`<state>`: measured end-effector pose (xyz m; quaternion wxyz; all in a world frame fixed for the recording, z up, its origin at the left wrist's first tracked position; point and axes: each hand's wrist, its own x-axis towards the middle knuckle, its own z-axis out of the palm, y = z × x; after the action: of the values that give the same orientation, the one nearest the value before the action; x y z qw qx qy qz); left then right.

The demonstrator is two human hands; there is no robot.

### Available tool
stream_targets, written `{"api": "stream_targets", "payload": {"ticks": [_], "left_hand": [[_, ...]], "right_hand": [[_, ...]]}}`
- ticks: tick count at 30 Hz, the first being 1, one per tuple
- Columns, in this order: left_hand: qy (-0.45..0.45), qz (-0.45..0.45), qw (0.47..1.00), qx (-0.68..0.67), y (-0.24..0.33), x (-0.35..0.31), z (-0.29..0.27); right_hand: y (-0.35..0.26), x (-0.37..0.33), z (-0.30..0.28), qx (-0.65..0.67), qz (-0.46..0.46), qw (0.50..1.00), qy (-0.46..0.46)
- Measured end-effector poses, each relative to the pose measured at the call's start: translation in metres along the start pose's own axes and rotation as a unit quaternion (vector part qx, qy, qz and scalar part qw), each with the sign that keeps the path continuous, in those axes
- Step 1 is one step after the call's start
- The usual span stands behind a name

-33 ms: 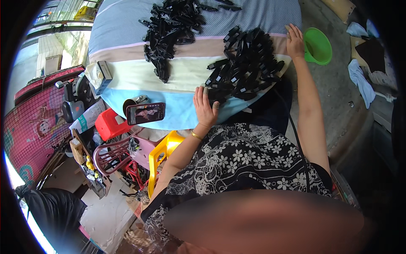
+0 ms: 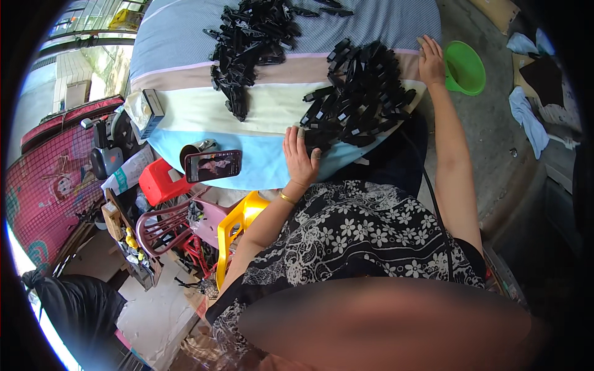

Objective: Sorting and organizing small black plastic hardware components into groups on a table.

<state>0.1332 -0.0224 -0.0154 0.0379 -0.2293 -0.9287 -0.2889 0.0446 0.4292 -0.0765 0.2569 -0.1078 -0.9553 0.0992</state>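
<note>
Two heaps of small black plastic parts lie on a striped cloth spread over a table [image 2: 185, 93]. The nearer heap [image 2: 365, 93] is on the right, with pale spots on several parts; the farther heap [image 2: 253, 43] lies left of it. My left hand [image 2: 301, 158] rests open on the blue stripe, fingers stretched out, its thumb at the near edge of the right heap. Past that heap's far right side, my right hand [image 2: 432, 62] lies open at the table's edge, holding nothing. What exactly the black parts are, I cannot make out.
A phone [image 2: 213, 166] leans against a metal cup [image 2: 197, 148] at the table's near left, by a tissue box [image 2: 150, 114]. A green bowl [image 2: 465, 68] stands beyond the right edge. Red [image 2: 162, 182] and yellow plastic stools [image 2: 244, 216] and a maroon chair [image 2: 161, 232] crowd my left.
</note>
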Motion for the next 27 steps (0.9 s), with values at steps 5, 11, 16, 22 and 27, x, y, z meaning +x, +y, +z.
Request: {"api": "stream_targets", "payload": {"ticks": [5,11,16,22,27], "left_hand": [[-0.002,0.000,1.000,-0.009,0.000,0.000,-0.002],[-0.004,-0.005,1.000,-0.014,-0.003,-0.003,0.003],[-0.004,-0.012,1.000,-0.020,-0.002,-0.004,0.002],[0.005,-0.017,0.999,-0.042,-0.005,-0.004,0.000],[0.014,-0.043,0.996,-0.073,-0.009,0.007,0.010]], "right_hand": [[-0.003,-0.002,-0.002,-0.004,0.002,1.000,-0.003],[0.001,-0.001,0.002,-0.025,-0.004,1.000,0.013],[-0.003,-0.002,0.002,-0.009,0.022,1.000,-0.018],[-0.002,-0.001,0.009,-0.054,-0.003,0.998,0.027],[-0.013,0.011,0.010,-0.137,-0.039,0.990,0.017]]}}
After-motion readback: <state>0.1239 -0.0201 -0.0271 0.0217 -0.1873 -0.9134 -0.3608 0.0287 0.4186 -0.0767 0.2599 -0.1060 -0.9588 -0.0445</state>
